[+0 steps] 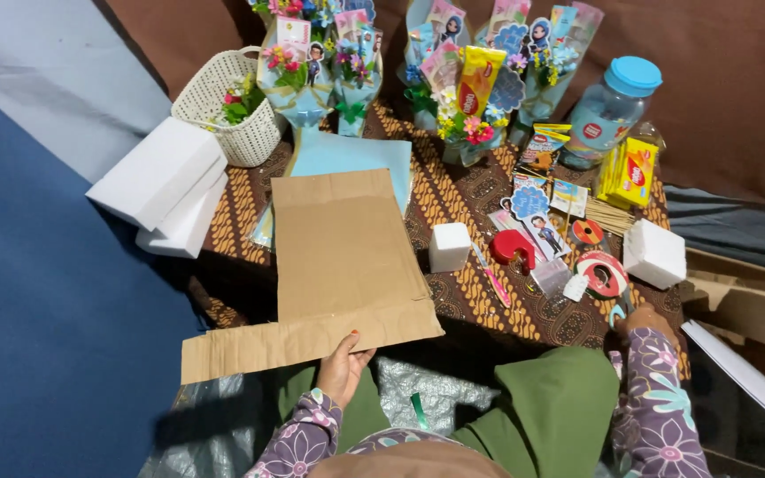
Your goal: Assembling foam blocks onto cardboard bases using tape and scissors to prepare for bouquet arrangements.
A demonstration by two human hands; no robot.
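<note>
My left hand pinches the near edge of a flat brown L-shaped cardboard sheet, thumb on top and fingers underneath, so the grip is narrow and closed on the board; the sheet lies partly on the low table covered with a brown patterned batik cloth and its long lower strip hangs out past the table's near edge toward the blue floor mat. Under the far end of the cardboard sits a pale blue sheet of paper. My right hand rests at the table's near right corner, touching a pair of scissors with teal handles; I cannot tell whether the fingers are closed round them. Just beyond that hand is a red-and-white roll of tape, and near it a red tape dispenser and a pink-handled cutter. A small white foam cube stands just beside the cardboard's right edge, and a larger white foam block stands at the table's right end. Long white foam slabs are stacked at the left end, beside a cream woven plastic basket. Wrapped bouquets of snacks and paper flowers lean along the far side, with a clear plastic jar with a blue lid to their right
</note>
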